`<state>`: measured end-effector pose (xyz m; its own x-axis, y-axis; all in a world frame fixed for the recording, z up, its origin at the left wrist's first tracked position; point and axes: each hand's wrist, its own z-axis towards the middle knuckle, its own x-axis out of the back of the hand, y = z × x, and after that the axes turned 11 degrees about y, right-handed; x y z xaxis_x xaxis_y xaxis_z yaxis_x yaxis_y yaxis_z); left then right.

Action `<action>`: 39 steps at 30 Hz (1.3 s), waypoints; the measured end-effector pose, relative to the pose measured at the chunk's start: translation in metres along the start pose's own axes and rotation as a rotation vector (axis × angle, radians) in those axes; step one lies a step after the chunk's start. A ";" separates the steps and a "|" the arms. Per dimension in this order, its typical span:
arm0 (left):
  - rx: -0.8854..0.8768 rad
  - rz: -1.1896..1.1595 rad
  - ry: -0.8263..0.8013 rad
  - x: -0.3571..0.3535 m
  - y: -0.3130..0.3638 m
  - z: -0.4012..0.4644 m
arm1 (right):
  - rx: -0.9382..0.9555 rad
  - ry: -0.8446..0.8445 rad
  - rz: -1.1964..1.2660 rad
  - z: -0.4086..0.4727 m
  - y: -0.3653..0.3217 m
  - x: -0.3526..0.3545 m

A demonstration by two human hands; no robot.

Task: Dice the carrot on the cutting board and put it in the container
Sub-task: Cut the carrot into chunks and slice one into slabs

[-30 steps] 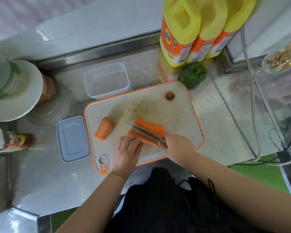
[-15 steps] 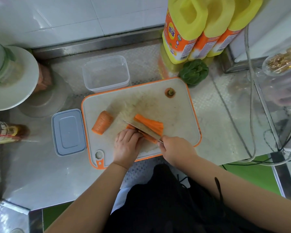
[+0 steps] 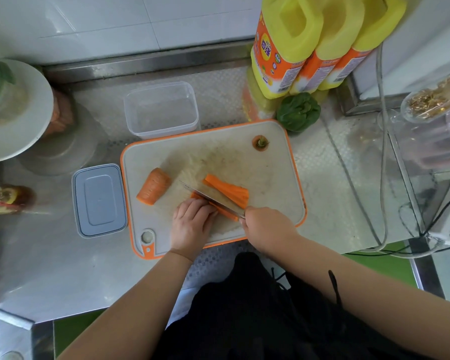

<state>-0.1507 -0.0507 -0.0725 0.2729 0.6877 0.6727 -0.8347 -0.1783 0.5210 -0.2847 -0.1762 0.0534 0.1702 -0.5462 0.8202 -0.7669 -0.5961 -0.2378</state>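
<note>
On the white, orange-rimmed cutting board (image 3: 270, 178) lie carrot slabs (image 3: 230, 189), a thick uncut carrot chunk (image 3: 153, 187) to their left and the carrot top (image 3: 260, 143) at the far right corner. My right hand (image 3: 265, 228) grips the knife (image 3: 213, 198), whose blade lies lengthwise in the near slabs. My left hand (image 3: 191, 224) presses curled fingers on the near carrot piece beside the blade. The clear container (image 3: 161, 111) stands empty just beyond the board's far left corner.
A grey lid (image 3: 99, 200) lies left of the board. Three yellow bottles (image 3: 304, 42) and a green pepper (image 3: 298, 111) stand behind it. A white plate (image 3: 24, 113) and a sauce bottle (image 3: 5, 200) are at left; cables (image 3: 382, 178) and a jar at right.
The blade has shifted toward me across the carrot slabs, and my left hand has slid up against it over the near piece. The head view has drifted a little.
</note>
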 end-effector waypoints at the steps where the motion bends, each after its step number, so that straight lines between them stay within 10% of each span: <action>1: -0.001 0.000 0.004 0.000 0.000 0.000 | -0.006 -0.007 -0.016 0.001 -0.002 0.001; 39: -0.038 -0.018 0.009 0.002 -0.001 0.003 | -0.042 -0.111 -0.034 0.014 -0.003 0.001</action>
<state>-0.1478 -0.0514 -0.0706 0.2841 0.6968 0.6586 -0.8471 -0.1393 0.5128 -0.2739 -0.1830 0.0477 0.2620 -0.5897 0.7640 -0.7842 -0.5915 -0.1876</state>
